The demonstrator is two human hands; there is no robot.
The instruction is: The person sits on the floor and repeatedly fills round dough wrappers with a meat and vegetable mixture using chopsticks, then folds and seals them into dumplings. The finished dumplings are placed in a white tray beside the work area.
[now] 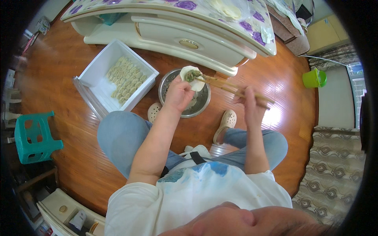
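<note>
A round dumpling wrapper point(198, 85) lies across the fingers of my left hand point(178, 93), over the rim of a metal bowl. My right hand point(249, 101) grips a pair of wooden chopsticks point(224, 86); their tips touch a clump of green filling point(192, 75) on the wrapper. Below, the stainless steel bowl point(203, 106) stands on the floor with more filling along its inside wall. To its left sits a white plastic drawer-like bin point(97, 80) holding rows of folded dumplings point(125, 78).
A cream cabinet point(165, 32) with a flowered top stands ahead, with a stack of pale wrappers point(226, 10) in plastic on it. A teal plastic stool point(37, 137) is at left. A lime green bucket point(313, 78) stands at right. My clogs point(226, 122) flank the bowl.
</note>
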